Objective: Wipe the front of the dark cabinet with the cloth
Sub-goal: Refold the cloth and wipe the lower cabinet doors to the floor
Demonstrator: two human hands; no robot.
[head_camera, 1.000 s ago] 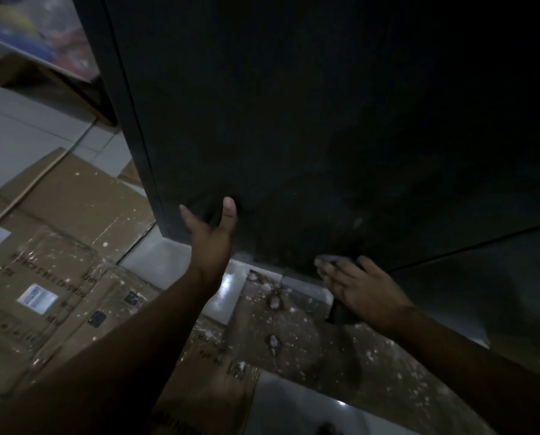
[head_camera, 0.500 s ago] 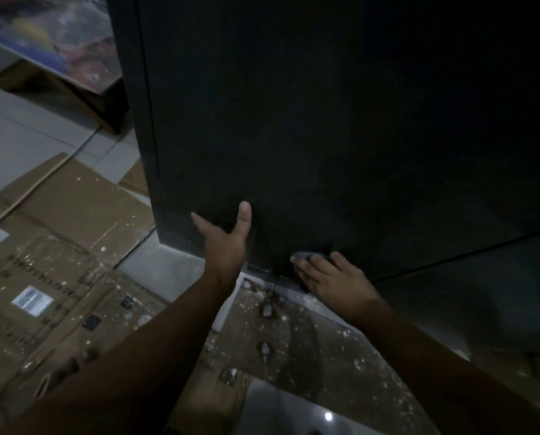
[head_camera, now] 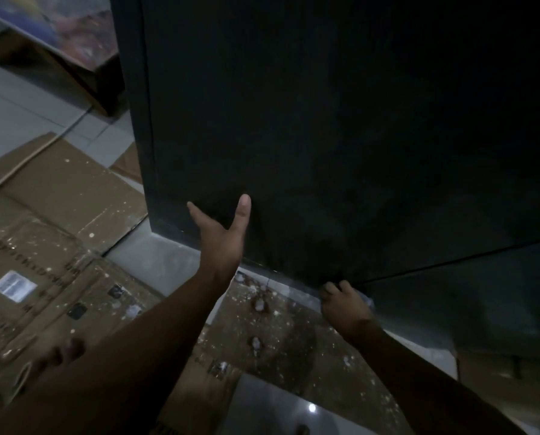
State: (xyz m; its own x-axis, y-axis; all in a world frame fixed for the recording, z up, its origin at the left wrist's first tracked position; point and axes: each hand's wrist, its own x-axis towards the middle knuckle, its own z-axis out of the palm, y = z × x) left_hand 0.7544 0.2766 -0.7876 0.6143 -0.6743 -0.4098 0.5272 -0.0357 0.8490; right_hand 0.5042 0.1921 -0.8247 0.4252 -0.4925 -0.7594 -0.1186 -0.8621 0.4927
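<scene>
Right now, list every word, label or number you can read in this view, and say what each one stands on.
No text here can be read.
White rectangular sticker on the flattened brown cardboard: print too small and blurred.
Dark printed lettering along the same cardboard: blurred, illegible.
Dark cabinet front: no markings visible.
</scene>
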